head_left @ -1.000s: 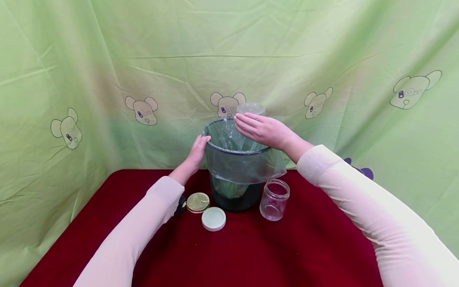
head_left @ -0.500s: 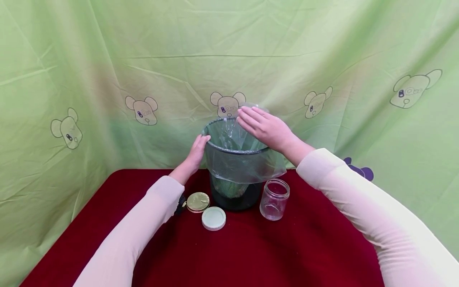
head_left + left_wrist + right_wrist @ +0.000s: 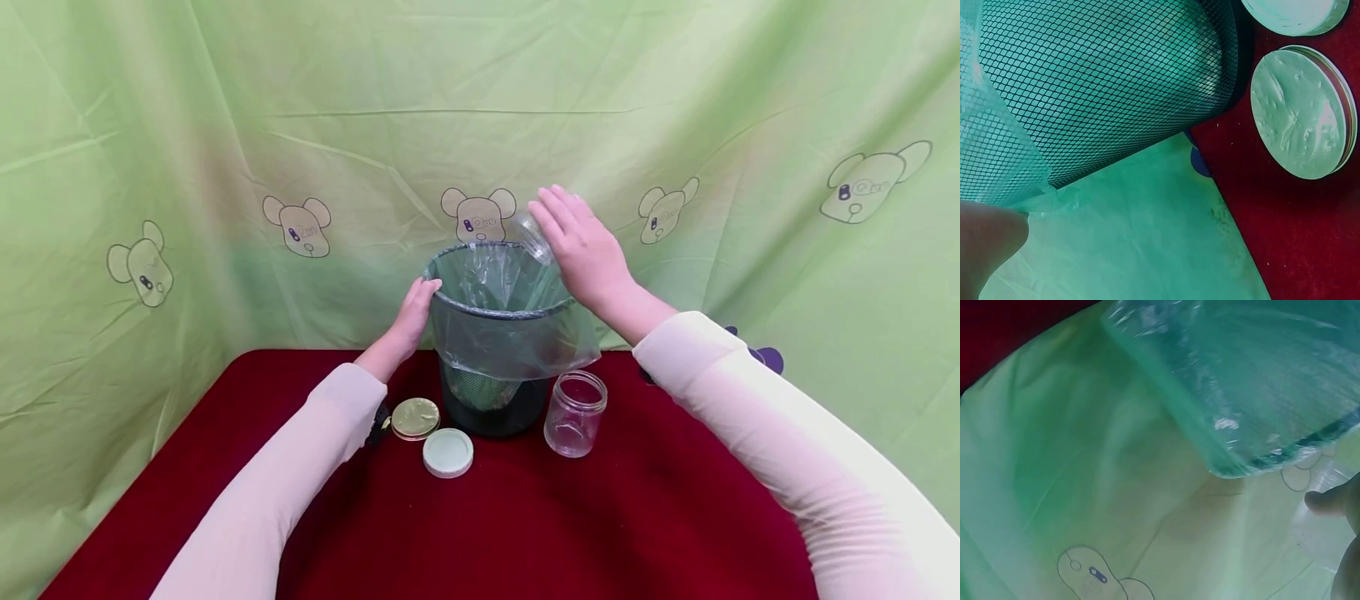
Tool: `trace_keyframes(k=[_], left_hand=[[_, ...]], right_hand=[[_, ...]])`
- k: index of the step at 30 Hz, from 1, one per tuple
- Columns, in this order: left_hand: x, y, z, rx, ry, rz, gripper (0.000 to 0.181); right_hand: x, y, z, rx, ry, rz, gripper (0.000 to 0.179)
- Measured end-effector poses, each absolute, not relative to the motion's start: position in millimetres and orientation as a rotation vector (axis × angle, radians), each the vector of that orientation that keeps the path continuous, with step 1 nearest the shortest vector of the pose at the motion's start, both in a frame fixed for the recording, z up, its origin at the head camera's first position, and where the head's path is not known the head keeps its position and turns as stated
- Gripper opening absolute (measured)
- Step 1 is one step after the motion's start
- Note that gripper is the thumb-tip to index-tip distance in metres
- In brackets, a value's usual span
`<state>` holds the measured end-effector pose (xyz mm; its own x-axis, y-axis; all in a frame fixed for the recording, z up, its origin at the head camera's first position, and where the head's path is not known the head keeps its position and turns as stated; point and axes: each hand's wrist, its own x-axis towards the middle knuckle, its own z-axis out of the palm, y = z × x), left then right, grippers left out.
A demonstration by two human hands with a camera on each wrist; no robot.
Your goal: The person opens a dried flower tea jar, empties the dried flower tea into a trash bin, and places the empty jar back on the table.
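Observation:
A dark mesh trash can (image 3: 491,404) lined with a clear plastic bag (image 3: 517,346) stands at the table's middle. My left hand (image 3: 408,321) grips its left rim, thumb near the edge; the other fingers are mostly hidden. Over the can's right rear rim, my right hand (image 3: 588,250) holds a clear jar (image 3: 534,239), tilted and partly covered by the fingers. In the right wrist view, the thumb (image 3: 1329,501) lies against the clear jar (image 3: 1321,540). A second clear glass jar (image 3: 573,421) stands upright and lidless to the can's right.
A gold lid (image 3: 415,418) and a whitish lid (image 3: 447,452) lie in front of the trash can, left of centre. A red cloth (image 3: 525,533) covers the table. Behind it hangs a green curtain (image 3: 375,150) with mouse drawings.
My right hand has risen, moved slightly right and turned, tipping the upright jar over the trash can. The left hand, the lids and the standing jar have stayed put.

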<state>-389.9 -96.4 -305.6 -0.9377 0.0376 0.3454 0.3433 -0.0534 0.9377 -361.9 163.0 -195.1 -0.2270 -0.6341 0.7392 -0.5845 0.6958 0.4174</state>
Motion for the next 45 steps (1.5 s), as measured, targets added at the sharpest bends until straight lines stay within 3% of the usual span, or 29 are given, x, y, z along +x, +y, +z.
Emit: trace_keyframes(k=[5,19,29,45], left_hand=[[-389.9,-96.4,-304.3,-0.415,-2.004,-2.096,0.056],[-389.4,-98.1,-305.2,-0.414,-2.014,-2.089,0.054],[-388.3,-97.2,-304.9,-0.41,-2.022,-2.087,0.053],[-389.8,-97.4,-306.0,-0.39,-2.022,-2.085,0.054]], right_hand=[[-352.5,169.1,-189.7,0.831,-2.008,0.133,0.075],[-330.8,188.2,-192.1,0.512,-2.263,0.71,0.09],[-305.7,206.1,-192.6,0.337,-2.352,1.008,0.085],[-267.1,217.0,-217.6,0.361,-2.458,1.344,0.083]])
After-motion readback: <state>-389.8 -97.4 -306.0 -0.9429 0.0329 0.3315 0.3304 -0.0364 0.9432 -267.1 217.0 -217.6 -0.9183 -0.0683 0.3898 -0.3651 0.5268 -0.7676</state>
